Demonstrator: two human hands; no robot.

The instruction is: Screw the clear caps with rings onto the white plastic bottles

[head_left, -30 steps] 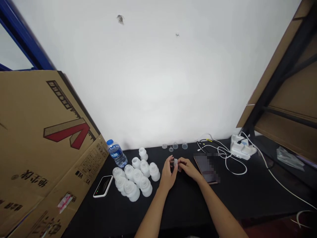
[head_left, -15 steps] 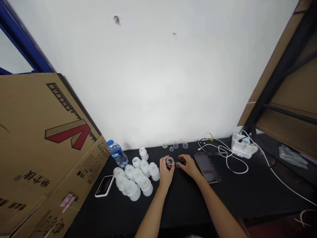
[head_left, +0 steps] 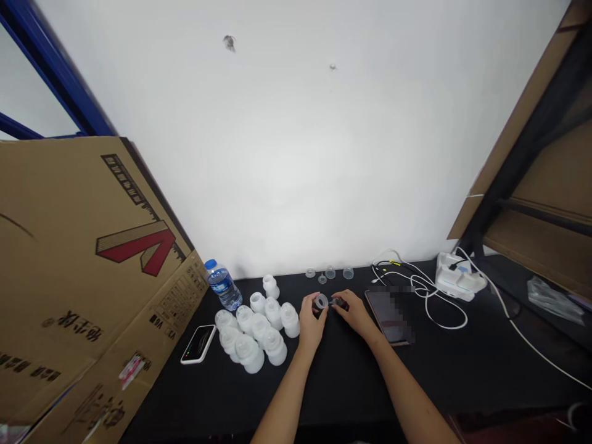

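My left hand (head_left: 313, 320) is closed around a translucent bottle collar ring (head_left: 325, 302), its opening turned partly to the right. Just beside it, my right hand (head_left: 354, 311) pinches a small clear piece (head_left: 336, 302) that looks like a silicone teat; the fingers partly cover it. The teat's tip is close to the ring, and I cannot tell whether they touch. Behind the hands lie another collar ring (head_left: 310, 272), a teat (head_left: 322, 279) and two clear dome caps (head_left: 330, 272), (head_left: 348, 272). Several white baby bottles (head_left: 250, 354) stand grouped left of my left hand.
A water bottle (head_left: 224, 287) and a white-edged phone (head_left: 198, 344) are at the left, beside a large cardboard box (head_left: 60, 246). Right of my hands are a dark tablet (head_left: 386, 317), white cables (head_left: 444, 322) and a white power strip (head_left: 457, 277). The wall (head_left: 296, 154) bounds the black table.
The ring in my left hand has tilted toward my right hand. The clear piece in my right hand has come up and closer to the ring. The camera view has shifted slightly.
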